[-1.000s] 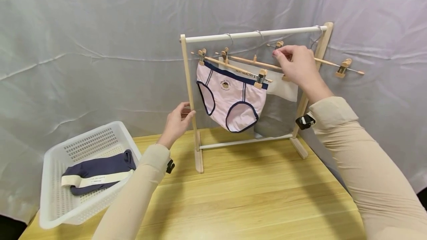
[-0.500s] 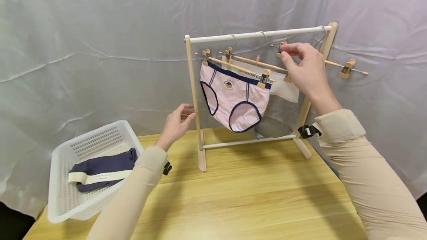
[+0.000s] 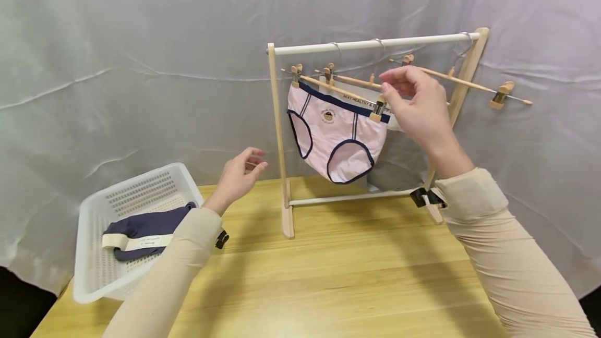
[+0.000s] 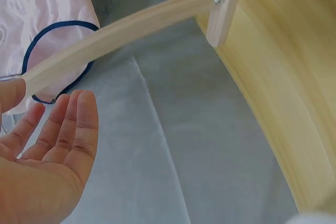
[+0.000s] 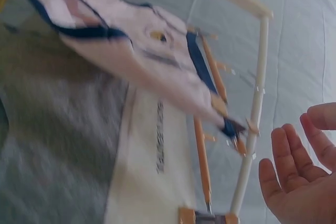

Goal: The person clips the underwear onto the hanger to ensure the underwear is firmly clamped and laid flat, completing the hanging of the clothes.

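Pale pink briefs [image 3: 345, 132] with navy trim hang from the front wooden clip hanger [image 3: 340, 89] on a small rack. My right hand [image 3: 420, 106] is beside that hanger's right clip [image 3: 377, 107], overlapping it in the head view. In the right wrist view its fingers [image 5: 286, 156] are apart and hold nothing. Behind hang grey briefs [image 5: 68, 124] with a wide pale waistband [image 5: 152, 156] bearing print. My left hand [image 3: 238, 177] hovers left of the rack's near post [image 3: 278, 140], fingers loosely extended and holding nothing, with a gap to the wood.
A third clip hanger [image 3: 462, 81] with nothing on it hangs at the rack's right end from the white rail [image 3: 347, 46]. On the wooden table [image 3: 319, 275], a white perforated basket [image 3: 86, 249] at left holds a folded navy garment [image 3: 150, 223] with a cream band.
My left hand has come off the rack post and moved left. My right hand has shifted from the rear hangers toward the front hanger's right clip. The head view has turned slightly.
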The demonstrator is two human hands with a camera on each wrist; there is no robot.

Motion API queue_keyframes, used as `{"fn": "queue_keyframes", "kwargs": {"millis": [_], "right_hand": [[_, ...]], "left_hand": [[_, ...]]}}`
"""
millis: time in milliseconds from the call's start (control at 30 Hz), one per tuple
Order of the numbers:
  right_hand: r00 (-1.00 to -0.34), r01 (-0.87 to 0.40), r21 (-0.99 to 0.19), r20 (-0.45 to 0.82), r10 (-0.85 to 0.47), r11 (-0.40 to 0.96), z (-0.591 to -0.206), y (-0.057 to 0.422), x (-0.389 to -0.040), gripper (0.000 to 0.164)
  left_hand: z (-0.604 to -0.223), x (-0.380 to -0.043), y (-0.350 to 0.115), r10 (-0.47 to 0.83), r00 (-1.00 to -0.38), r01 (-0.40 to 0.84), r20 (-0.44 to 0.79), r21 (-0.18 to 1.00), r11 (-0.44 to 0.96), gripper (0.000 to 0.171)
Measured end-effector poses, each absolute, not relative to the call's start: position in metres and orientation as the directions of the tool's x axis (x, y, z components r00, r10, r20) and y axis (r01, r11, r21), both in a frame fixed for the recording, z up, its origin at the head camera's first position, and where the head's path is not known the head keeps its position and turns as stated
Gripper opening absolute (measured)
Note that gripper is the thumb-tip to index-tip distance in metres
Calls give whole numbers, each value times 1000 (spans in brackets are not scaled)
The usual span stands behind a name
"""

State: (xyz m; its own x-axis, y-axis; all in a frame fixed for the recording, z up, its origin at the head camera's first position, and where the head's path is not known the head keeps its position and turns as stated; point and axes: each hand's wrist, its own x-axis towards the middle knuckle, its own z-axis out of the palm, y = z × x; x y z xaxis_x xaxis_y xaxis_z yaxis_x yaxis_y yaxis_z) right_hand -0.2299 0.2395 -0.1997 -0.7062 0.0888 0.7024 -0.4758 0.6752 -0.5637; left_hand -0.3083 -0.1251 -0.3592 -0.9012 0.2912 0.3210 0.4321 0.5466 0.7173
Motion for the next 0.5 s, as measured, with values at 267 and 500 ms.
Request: {"fn": "queue_keyframes", "kwargs": {"millis": [267, 500], "right_hand": [[-639, -534, -443, 769, -1, 720, -225, 215, -224, 19], [-631, -596, -442, 774, -50, 671, -234, 198, -222, 15]], "left_hand": [[-361, -301, -145, 283, -900, 436, 332, 680, 590, 31], [-363, -298, -168, 271, -907, 421, 322, 664, 618, 30]]}}
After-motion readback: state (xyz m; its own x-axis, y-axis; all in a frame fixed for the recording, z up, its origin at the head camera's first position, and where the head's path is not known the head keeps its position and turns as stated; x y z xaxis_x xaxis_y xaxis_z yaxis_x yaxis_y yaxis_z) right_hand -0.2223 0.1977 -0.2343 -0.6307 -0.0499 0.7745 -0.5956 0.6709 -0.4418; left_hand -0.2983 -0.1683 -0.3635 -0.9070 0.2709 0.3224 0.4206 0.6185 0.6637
